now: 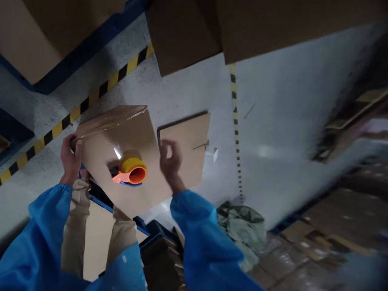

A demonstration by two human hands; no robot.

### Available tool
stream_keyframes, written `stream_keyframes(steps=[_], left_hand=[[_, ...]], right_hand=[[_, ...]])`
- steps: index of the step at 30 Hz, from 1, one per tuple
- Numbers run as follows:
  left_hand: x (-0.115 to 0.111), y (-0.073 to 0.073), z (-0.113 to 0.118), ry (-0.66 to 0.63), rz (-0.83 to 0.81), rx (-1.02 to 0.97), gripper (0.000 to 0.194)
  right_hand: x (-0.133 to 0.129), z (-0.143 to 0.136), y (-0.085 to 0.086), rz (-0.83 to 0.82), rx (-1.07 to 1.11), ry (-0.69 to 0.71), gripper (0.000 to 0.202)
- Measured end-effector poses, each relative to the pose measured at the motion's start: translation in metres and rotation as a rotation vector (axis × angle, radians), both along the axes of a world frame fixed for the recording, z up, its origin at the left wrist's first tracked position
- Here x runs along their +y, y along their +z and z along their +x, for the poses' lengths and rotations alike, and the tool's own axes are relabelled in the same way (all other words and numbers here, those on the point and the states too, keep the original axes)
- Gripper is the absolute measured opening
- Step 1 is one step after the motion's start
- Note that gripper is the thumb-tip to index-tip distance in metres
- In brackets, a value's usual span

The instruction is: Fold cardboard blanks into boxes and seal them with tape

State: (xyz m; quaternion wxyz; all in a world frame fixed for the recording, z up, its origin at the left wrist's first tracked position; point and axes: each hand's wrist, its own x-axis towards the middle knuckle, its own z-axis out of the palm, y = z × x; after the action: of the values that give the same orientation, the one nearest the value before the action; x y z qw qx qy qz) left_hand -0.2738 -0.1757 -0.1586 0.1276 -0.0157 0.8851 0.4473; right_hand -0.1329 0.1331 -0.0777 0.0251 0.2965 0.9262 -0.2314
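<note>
A cardboard box (pixel 142 137) with glossy tape along its top edge stands in front of me. My left hand (pixel 71 157) grips the box at its left corner, thumb on the near face and fingers round the edge. On the box lies an orange tape dispenser (pixel 121 177) with a yellow roll, untouched by either hand. My right hand (pixel 171 161) is beside the box's right edge, blurred, its thumb and fingers curled together; whether they hold anything is too blurred to tell. Behind it is a flat cardboard piece (pixel 194 141) on the floor.
Yellow-black tape lines (pixel 87 103) cross the grey floor. Large cardboard boxes (pixel 188 36) stand at the top, one on a blue pallet (pixel 45 87). A green bag (pixel 242 226) lies at lower right, near blurred wrapped cartons (pixel 291 258). Pallets are below the box.
</note>
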Motion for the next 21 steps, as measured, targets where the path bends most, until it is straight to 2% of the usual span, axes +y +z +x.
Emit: stream_keyframes(steps=[1, 3, 5, 7, 10, 12, 14, 18, 21], left_hand=[[0.002, 0.006, 0.000, -0.024, -0.011, 0.049, 0.039], [0.009, 0.022, 0.005, -0.080, -0.011, 0.162, 0.046], [0.016, 0.041, 0.017, -0.207, 0.010, 0.172, 0.043], [0.024, 0.059, 0.031, -0.428, 0.029, 0.043, 0.041], [0.037, 0.087, 0.042, -0.807, 0.055, -0.197, 0.046], [0.051, 0.108, 0.042, -0.962, 0.081, -0.285, 0.049], [0.070, 0.132, 0.041, -1.056, 0.080, -0.349, 0.049], [0.124, 0.174, 0.059, -1.224, -0.001, -0.532, 0.038], [0.170, 0.190, 0.093, -1.377, -0.073, -0.799, 0.031]], right_hand=[[-0.026, 0.021, 0.009, -0.087, 0.045, 0.085, 0.045], [-0.072, 0.050, 0.020, -0.235, -0.019, 0.271, 0.038], [-0.102, 0.061, 0.019, -0.271, -0.179, 0.375, 0.045], [-0.113, 0.058, 0.012, -0.240, -0.336, 0.403, 0.041], [-0.104, 0.047, 0.006, -0.254, -0.407, 0.413, 0.022], [-0.092, 0.050, 0.015, -0.323, -0.379, 0.376, 0.020], [-0.082, 0.067, 0.034, -0.416, -0.345, 0.303, 0.028], [-0.073, 0.137, 0.083, -0.625, -0.309, 0.116, 0.043], [-0.077, 0.196, 0.119, -0.805, -0.299, -0.129, 0.051]])
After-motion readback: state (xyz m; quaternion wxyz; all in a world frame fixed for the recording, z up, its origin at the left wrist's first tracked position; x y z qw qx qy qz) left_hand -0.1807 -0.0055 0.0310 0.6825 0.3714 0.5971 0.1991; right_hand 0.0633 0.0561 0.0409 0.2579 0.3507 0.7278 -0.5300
